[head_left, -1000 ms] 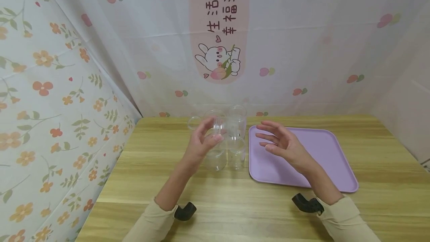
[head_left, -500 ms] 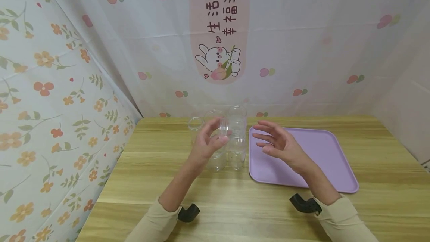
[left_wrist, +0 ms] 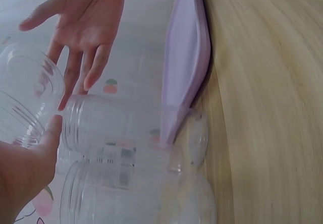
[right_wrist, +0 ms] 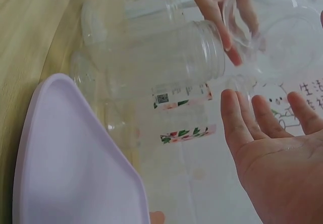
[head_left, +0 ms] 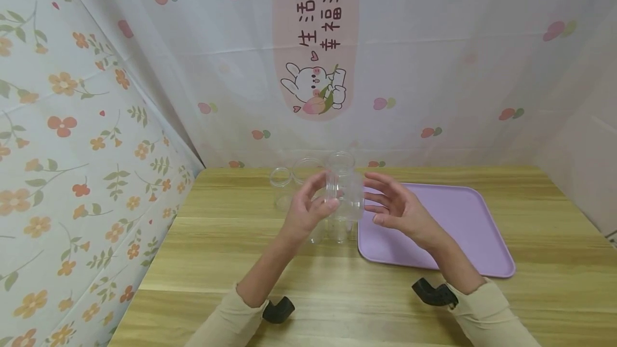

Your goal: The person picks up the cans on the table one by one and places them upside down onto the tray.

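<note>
My left hand [head_left: 305, 213] grips a clear, wide-mouthed jar [head_left: 351, 196] by its threaded neck. The jar is tipped on its side above the other jars, base toward the right. Just beyond that base my right hand [head_left: 402, 212] hovers with parted, gently bent fingers, holding nothing. The right wrist view shows the round base of the held jar [right_wrist: 295, 37] facing the right palm [right_wrist: 282, 168]. Several more clear jars stand uncapped underneath, one at the back left [head_left: 281, 189] and one at the back right [head_left: 340, 160]; the hands and held jar partly hide the group.
A lilac tray [head_left: 448, 229] lies on the wooden table [head_left: 337, 293], right of the jars and under the right hand. Printed labels [right_wrist: 184, 95] show on jars in the right wrist view. A patterned curtain [head_left: 409, 68] hangs along the table's back edge.
My left hand has carried the jar rightward, its base now close to the right fingers. The right hand has shifted slightly left, still holding nothing. The tray has stayed put.
</note>
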Demonstrator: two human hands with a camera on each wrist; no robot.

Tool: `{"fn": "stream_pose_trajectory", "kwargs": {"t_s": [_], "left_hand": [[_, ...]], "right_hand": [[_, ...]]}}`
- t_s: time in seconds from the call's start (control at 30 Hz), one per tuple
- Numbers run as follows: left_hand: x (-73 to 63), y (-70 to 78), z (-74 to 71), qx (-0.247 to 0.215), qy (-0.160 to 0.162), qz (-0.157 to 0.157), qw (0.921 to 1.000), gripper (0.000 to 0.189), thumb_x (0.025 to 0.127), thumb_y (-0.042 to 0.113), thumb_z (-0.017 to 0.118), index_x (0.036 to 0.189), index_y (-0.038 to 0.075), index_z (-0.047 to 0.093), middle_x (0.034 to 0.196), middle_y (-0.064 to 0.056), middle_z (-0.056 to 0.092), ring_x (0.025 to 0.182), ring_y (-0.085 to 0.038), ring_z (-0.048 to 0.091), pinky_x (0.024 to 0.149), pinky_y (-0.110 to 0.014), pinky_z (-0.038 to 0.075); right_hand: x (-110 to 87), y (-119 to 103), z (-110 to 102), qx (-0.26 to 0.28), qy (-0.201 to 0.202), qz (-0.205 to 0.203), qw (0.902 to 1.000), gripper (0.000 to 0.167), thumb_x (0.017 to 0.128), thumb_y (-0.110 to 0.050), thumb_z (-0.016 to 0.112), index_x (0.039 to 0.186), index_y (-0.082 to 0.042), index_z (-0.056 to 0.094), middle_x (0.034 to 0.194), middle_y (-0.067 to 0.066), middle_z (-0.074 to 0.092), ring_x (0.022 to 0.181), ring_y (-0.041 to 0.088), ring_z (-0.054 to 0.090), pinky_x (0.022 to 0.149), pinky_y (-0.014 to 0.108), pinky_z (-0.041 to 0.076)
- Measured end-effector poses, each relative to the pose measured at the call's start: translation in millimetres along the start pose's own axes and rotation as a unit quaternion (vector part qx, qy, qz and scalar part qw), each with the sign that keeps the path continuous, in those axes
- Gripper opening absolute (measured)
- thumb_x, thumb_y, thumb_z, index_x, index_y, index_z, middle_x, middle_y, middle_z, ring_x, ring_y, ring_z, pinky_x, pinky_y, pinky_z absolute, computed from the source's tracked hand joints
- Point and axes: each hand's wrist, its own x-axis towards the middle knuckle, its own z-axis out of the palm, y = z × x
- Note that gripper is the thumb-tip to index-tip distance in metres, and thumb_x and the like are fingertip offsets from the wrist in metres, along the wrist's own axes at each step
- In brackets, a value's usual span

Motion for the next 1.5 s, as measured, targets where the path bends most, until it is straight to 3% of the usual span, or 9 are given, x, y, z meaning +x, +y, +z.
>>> {"fn": "stream_pose_trajectory", "kwargs": {"t_s": [0.1, 0.27, 0.5, 0.73, 1.5], "left_hand": [[-0.6, 0.1, 3.5, 0.0, 0.0, -0.002, 1.0, 0.076, 0.091, 0.026, 0.072, 0.153, 0.001, 0.036, 0.148, -0.02, 0.043, 0.128, -0.052, 0.049, 0.101, -0.044, 0.05], [-1.2, 1.6, 8.5, -0.004, 0.004, -0.007, 1.0, 0.07, 0.092, 0.021, 0.069, 0.153, 0.005, 0.037, 0.149, -0.017, 0.041, 0.128, -0.05, 0.049, 0.101, -0.043, 0.05], [-2.2, 1.7, 13.5, -0.004, 0.015, -0.023, 0.9996, 0.073, 0.091, 0.021, 0.07, 0.154, 0.005, 0.036, 0.15, -0.017, 0.039, 0.13, -0.039, 0.051, 0.1, -0.042, 0.051], [-2.3, 1.5, 15.9, 0.0, 0.015, -0.024, 0.9996, 0.072, 0.093, 0.019, 0.069, 0.155, 0.006, 0.035, 0.151, -0.016, 0.038, 0.129, -0.037, 0.053, 0.1, -0.042, 0.051], [-0.8, 1.7, 16.3, 0.029, 0.006, -0.023, 0.9993, 0.07, 0.093, 0.019, 0.072, 0.154, 0.009, 0.037, 0.15, -0.015, 0.039, 0.129, -0.035, 0.053, 0.098, -0.043, 0.052]], "right_hand": [[1.4, 0.3, 2.0, 0.003, -0.001, 0.0, 1.0, 0.077, 0.091, 0.009, 0.069, 0.157, -0.004, 0.03, 0.155, 0.024, 0.033, 0.137, 0.042, 0.041, 0.108, 0.043, 0.044], [2.4, 1.1, 4.2, 0.008, 0.003, 0.002, 1.0, 0.079, 0.09, 0.009, 0.07, 0.157, -0.004, 0.03, 0.155, 0.015, 0.037, 0.135, 0.028, 0.047, 0.107, 0.037, 0.044], [5.0, -0.2, 7.1, 0.022, 0.003, 0.0, 0.9998, 0.082, 0.089, 0.01, 0.071, 0.158, -0.005, 0.029, 0.155, 0.025, 0.033, 0.134, 0.036, 0.046, 0.105, 0.037, 0.046], [6.1, -1.0, 8.9, 0.024, 0.008, -0.012, 0.9996, 0.084, 0.088, 0.01, 0.073, 0.157, -0.002, 0.028, 0.152, 0.03, 0.033, 0.131, 0.041, 0.047, 0.1, 0.04, 0.05], [3.5, 1.7, 7.2, 0.012, 0.011, -0.026, 0.9995, 0.082, 0.087, 0.015, 0.069, 0.157, -0.003, 0.03, 0.149, 0.027, 0.037, 0.131, 0.035, 0.051, 0.1, 0.04, 0.051]]}}
